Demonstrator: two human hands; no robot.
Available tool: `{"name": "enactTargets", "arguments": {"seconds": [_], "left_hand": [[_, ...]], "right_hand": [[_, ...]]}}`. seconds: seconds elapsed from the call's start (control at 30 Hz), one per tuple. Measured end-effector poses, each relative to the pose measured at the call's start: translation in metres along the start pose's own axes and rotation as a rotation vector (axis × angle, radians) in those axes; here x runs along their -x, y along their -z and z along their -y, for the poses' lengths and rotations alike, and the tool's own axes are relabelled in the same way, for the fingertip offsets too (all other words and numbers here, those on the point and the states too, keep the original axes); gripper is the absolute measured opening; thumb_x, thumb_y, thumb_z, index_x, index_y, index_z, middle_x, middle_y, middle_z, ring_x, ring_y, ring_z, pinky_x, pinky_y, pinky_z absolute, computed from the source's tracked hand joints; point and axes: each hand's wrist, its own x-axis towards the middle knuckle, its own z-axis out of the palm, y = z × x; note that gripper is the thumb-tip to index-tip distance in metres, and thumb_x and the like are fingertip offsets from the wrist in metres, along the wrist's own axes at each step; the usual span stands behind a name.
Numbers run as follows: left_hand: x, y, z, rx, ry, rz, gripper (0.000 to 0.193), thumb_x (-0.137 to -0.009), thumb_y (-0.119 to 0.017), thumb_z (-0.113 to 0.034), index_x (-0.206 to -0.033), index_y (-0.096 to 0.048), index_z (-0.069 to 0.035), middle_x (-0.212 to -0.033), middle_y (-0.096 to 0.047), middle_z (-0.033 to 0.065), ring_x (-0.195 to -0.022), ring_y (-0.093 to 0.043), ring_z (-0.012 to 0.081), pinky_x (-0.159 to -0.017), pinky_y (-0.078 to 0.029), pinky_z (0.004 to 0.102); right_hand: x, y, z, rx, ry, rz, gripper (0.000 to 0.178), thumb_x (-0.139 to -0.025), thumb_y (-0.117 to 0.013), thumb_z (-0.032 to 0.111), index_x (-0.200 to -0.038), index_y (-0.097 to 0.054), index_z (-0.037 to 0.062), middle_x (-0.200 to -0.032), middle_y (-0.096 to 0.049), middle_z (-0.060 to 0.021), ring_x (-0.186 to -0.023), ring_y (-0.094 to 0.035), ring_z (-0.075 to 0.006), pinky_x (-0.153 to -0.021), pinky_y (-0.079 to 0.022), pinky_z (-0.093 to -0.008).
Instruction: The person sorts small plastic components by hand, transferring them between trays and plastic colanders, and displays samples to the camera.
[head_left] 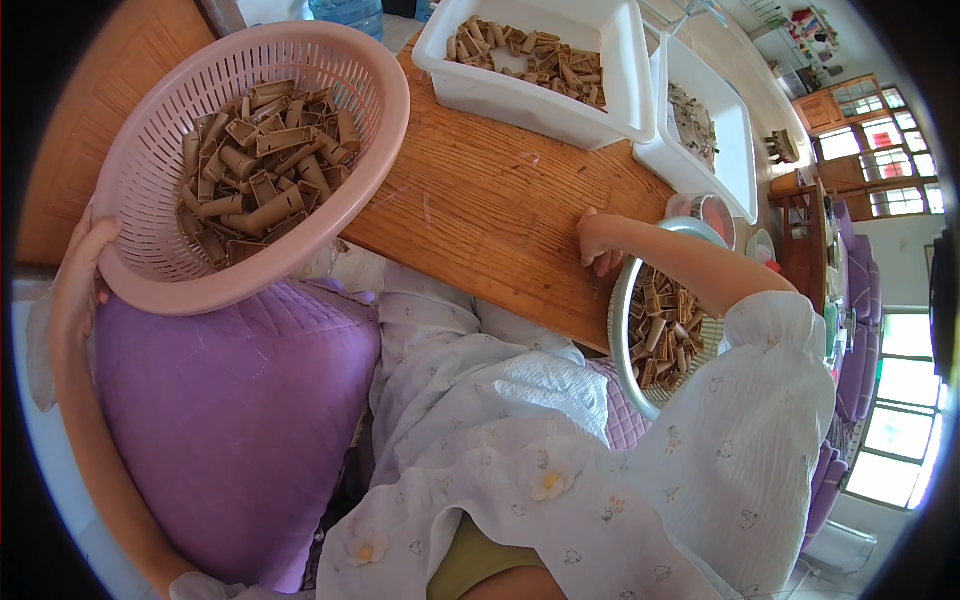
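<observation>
My left hand (88, 250) grips the rim of a pink plastic basket (385, 100) at the left, its thumb over the edge and its fingers beneath. Many brown, half-tube plastic pieces (275, 205) lie heaped in that basket. My right hand (597, 243) is over the wooden table (480, 190), its fingers curled inward; what they hold, if anything, is hidden. Below my right forearm stands a second basket with a pale grey-blue rim (618, 335). More brown pieces (660, 325) fill it, and my forearm and sleeve cover part of it.
At the table's far side sits a white tub (540, 100) with brown pieces inside. Beside it another white tub (740, 160) contains small, pale parts. A purple cushion (230, 400) lies under the pink basket. Behind the right-hand basket is a clear container (715, 215).
</observation>
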Motion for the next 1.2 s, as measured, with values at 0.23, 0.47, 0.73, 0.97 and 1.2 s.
{"name": "enactTargets", "arguments": {"seconds": [0.23,0.47,0.73,0.97,1.2], "left_hand": [[-0.014,-0.010,0.001,0.034,-0.015,0.062,0.061,-0.079,-0.050,-0.035,-0.131,-0.033,-0.007,-0.099,-0.056,0.0003,-0.054,-0.047,-0.0007,-0.033,-0.025,0.0134],[-0.009,-0.008,-0.005,0.006,-0.012,0.131,0.062,-0.079,-0.050,-0.034,-0.131,-0.032,-0.007,-0.097,-0.056,-0.0004,-0.053,-0.045,-0.0018,-0.032,-0.026,0.0124],[-0.012,-0.006,0.000,0.027,-0.021,0.121,0.059,-0.080,-0.050,-0.033,-0.130,-0.033,-0.007,-0.095,-0.057,-0.0006,-0.051,-0.044,-0.0018,-0.031,-0.026,0.0127],[-0.015,-0.007,-0.006,0.033,-0.033,0.149,0.060,-0.079,-0.049,-0.031,-0.131,-0.032,-0.007,-0.096,-0.057,-0.0002,-0.051,-0.044,-0.0016,-0.031,-0.026,0.0129],[-0.008,-0.004,-0.004,0.039,-0.013,0.125,0.061,-0.077,-0.048,-0.028,-0.133,-0.030,-0.008,-0.095,-0.057,0.0005,-0.049,-0.044,-0.0004,-0.031,-0.027,0.0133]], "right_hand": [[0.004,-0.008,-0.011,0.068,0.045,-0.055,0.044,-0.084,-0.054,0.032,-0.103,-0.046,-0.0058,-0.074,-0.066,-0.0015,-0.068,-0.063,-0.0144,-0.082,-0.042,-0.0218],[0.046,-0.003,-0.012,0.379,0.045,-0.123,0.082,-0.079,-0.055,0.049,-0.127,-0.024,-0.0095,-0.092,-0.057,-0.0187,-0.099,-0.050,-0.0244,-0.094,-0.033,-0.0363],[0.008,-0.005,-0.023,0.084,0.029,-0.093,0.059,-0.077,-0.062,0.035,-0.117,-0.043,-0.0038,-0.082,-0.061,-0.0094,-0.083,-0.057,-0.0222,-0.079,-0.042,-0.0382],[0.039,0.041,-0.015,-0.245,0.201,-0.191,0.032,-0.077,-0.064,0.022,-0.097,-0.051,-0.0005,-0.073,-0.062,-0.0043,-0.059,-0.059,-0.0144,-0.058,-0.048,-0.0286],[0.209,0.081,0.036,-0.658,1.256,-0.626,0.038,-0.081,-0.058,0.027,-0.108,-0.045,0.0028,-0.087,-0.062,-0.0113,-0.071,-0.060,-0.0144,-0.064,-0.048,-0.0251]]}}
